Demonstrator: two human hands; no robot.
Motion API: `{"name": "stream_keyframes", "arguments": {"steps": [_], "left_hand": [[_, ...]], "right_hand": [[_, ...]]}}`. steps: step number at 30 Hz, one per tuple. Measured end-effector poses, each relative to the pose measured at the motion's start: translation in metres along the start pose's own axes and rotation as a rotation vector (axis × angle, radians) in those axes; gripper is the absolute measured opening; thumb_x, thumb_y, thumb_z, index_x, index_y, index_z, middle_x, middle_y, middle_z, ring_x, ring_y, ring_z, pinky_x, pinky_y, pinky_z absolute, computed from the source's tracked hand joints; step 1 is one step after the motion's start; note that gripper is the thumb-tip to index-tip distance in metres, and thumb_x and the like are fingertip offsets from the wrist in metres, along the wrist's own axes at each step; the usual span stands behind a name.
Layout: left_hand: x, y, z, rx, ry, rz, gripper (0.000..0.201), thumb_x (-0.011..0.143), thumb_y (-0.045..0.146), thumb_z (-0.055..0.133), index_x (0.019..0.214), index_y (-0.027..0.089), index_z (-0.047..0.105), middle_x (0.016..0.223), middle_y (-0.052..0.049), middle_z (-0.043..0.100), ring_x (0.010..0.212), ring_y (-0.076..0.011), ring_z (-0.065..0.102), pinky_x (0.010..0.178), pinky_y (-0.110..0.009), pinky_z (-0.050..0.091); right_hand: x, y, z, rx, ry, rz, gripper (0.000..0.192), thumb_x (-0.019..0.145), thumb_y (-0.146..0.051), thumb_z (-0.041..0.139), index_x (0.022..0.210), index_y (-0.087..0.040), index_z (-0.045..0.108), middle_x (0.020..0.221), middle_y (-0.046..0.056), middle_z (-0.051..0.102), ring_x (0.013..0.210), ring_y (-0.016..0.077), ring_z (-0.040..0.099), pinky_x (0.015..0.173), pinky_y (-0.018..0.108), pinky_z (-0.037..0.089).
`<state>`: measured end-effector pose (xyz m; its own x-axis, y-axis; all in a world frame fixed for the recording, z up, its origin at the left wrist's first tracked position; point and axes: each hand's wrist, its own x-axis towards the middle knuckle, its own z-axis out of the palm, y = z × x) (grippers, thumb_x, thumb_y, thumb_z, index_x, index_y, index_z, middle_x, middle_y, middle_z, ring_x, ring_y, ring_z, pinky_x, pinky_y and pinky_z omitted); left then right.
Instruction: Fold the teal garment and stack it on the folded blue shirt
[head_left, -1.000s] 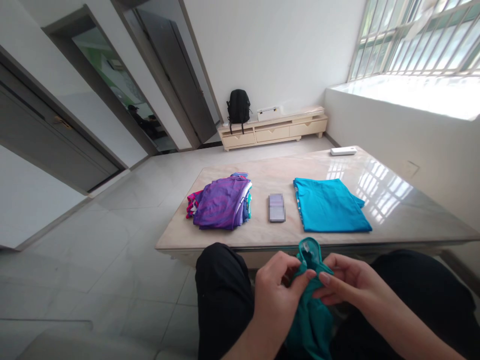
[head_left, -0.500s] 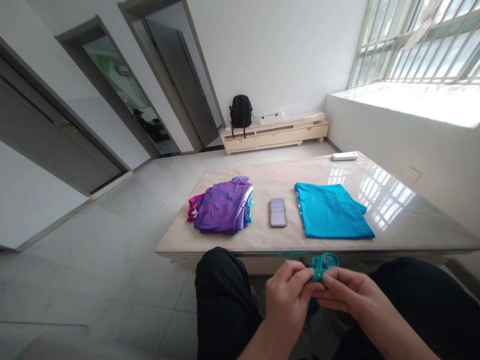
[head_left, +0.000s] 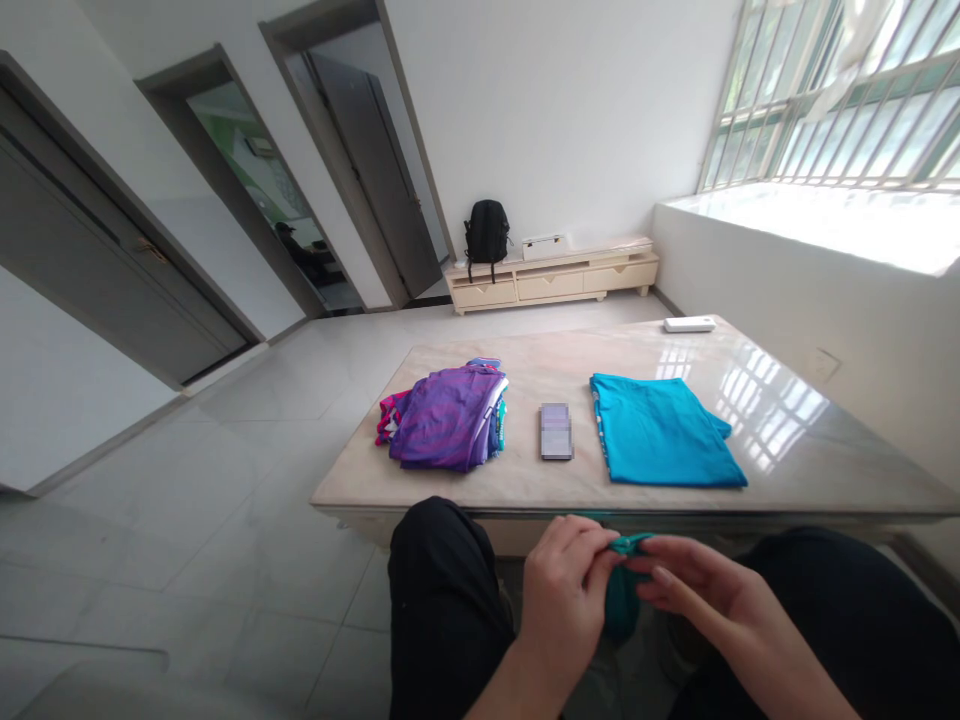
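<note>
My left hand pinches a small teal item between thumb and fingers, just past the table's near edge and between my knees. Soft and folded at its top, the item hangs down below my fingertips; its exact kind cannot be made out. My right hand holds its right edge with the fingertips, the thumb lying lower. On the table ahead are a folded blue cloth, a phone with a blurred screen, and a pile of folded clothes with a purple piece on top.
The marble-topped table spans the space before my knees. A white oblong device lies at its far right corner. By the back wall, a low cabinet carries a black backpack. A person is partly visible through a doorway.
The teal item's loop, spread above my fingers before, is now folded down, and more of it hangs below. My right fingers have straightened somewhat. The view has tilted up slightly.
</note>
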<state>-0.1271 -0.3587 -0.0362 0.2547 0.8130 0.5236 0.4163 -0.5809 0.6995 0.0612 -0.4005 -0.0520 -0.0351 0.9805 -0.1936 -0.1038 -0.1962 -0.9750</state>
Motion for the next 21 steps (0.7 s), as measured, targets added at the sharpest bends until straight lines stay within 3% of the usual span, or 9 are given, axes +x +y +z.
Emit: {"name": "stream_keyframes", "arguments": {"steps": [4,6,8,10,12,14,16,18,21], "left_hand": [[0.004,0.011,-0.008,-0.175,-0.078,-0.129,0.013,0.092,0.007,0.061,0.091,0.019,0.065,0.092,-0.003,0.068,0.09,-0.0188,0.063,0.081,-0.028,0.048],[0.005,0.015,-0.011,-0.227,-0.114,-0.124,0.013,0.093,0.007,0.058,0.091,0.019,0.063,0.092,-0.004,0.066,0.09,-0.0188,0.062,0.082,-0.028,0.047],[0.005,0.016,-0.014,-0.266,-0.157,-0.092,0.012,0.095,0.009,0.056,0.093,0.019,0.062,0.093,-0.004,0.065,0.09,-0.0188,0.062,0.082,-0.028,0.047],[0.005,0.015,-0.017,-0.299,-0.201,-0.048,0.011,0.097,0.012,0.054,0.096,0.019,0.062,0.094,-0.005,0.064,0.091,-0.0187,0.062,0.083,-0.028,0.047],[0.005,0.013,-0.02,-0.316,-0.22,-0.004,0.011,0.099,0.014,0.053,0.098,0.019,0.063,0.094,-0.006,0.063,0.09,-0.0184,0.063,0.083,-0.028,0.048],[0.006,0.01,-0.023,-0.311,-0.2,0.028,0.011,0.101,0.017,0.052,0.098,0.018,0.063,0.092,-0.005,0.063,0.088,-0.0177,0.063,0.081,-0.027,0.048],[0.006,0.005,-0.025,-0.286,-0.141,0.05,0.012,0.102,0.018,0.053,0.098,0.019,0.064,0.091,-0.005,0.063,0.086,-0.0167,0.064,0.078,-0.026,0.048],[0.007,0.0,-0.027,-0.234,-0.077,0.076,0.011,0.102,0.019,0.054,0.1,0.019,0.065,0.09,-0.004,0.065,0.085,-0.0159,0.065,0.078,-0.024,0.049],[0.008,-0.01,-0.03,-0.073,-0.012,0.13,0.012,0.102,0.02,0.055,0.103,0.02,0.067,0.092,-0.004,0.068,0.085,-0.0154,0.068,0.077,-0.023,0.051]], "right_hand": [[0.007,0.013,-0.009,-0.463,0.221,-0.305,0.075,0.081,-0.048,0.078,0.145,-0.026,0.047,0.145,0.014,0.052,0.121,0.0314,0.062,0.088,0.041,0.062],[0.015,0.017,-0.014,-0.558,0.113,-0.342,0.087,0.081,-0.047,0.078,0.155,-0.029,0.036,0.155,0.013,0.043,0.135,0.0334,0.051,0.105,0.048,0.052],[0.025,0.017,-0.018,-0.478,-0.08,-0.291,0.086,0.084,-0.046,0.077,0.156,-0.028,0.035,0.154,0.012,0.046,0.142,0.0322,0.043,0.119,0.053,0.036],[0.032,0.013,-0.021,-0.315,-0.262,-0.219,0.082,0.084,-0.045,0.077,0.154,-0.024,0.04,0.147,0.014,0.054,0.14,0.0312,0.047,0.121,0.053,0.032],[0.036,0.006,-0.021,-0.179,-0.377,-0.164,0.079,0.081,-0.044,0.081,0.149,-0.022,0.047,0.139,0.013,0.06,0.131,0.0305,0.054,0.115,0.048,0.04],[0.036,-0.005,-0.019,-0.154,-0.403,-0.136,0.068,0.078,-0.042,0.084,0.137,-0.021,0.058,0.125,0.01,0.067,0.117,0.028,0.061,0.106,0.042,0.047],[0.033,-0.016,-0.016,-0.244,-0.377,-0.141,0.041,0.08,-0.044,0.081,0.11,-0.018,0.07,0.1,0.004,0.069,0.094,0.0219,0.063,0.088,0.033,0.051],[0.03,-0.023,-0.013,-0.355,-0.347,-0.189,0.031,0.085,-0.046,0.075,0.085,-0.016,0.067,0.08,0.0,0.059,0.076,0.0161,0.054,0.071,0.027,0.046],[0.028,-0.027,-0.011,-0.443,-0.268,-0.311,0.031,0.093,-0.045,0.064,0.082,-0.017,0.065,0.083,0.002,0.057,0.078,0.0173,0.052,0.071,0.028,0.045]]}}
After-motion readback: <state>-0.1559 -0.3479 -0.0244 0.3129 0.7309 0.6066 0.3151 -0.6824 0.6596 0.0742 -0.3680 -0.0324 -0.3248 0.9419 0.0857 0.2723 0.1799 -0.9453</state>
